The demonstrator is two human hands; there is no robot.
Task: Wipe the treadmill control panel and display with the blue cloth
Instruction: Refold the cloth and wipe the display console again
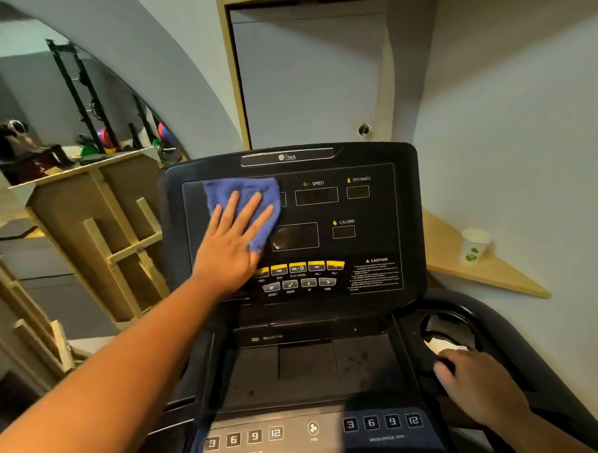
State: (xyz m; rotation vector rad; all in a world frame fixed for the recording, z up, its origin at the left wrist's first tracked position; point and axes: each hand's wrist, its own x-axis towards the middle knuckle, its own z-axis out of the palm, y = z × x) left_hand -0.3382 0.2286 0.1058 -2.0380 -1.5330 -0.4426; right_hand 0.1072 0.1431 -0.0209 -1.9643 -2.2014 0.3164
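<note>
Against the display's upper-left corner, the blue cloth (245, 203) sits flat under the left hand (231, 244) — fingers straight & spread, prob. to press a wide patch of the control panel (369, 209). Right hand (475, 383) rests by the cup holder (447, 329) w/ fingers loosely bent, gripping nothing — likely bracing.

The left hand (235, 241) reaches forward on an outstretched arm, fingers straight and spread; the right hand (479, 379) lies low, fingers loosely curled.
</note>
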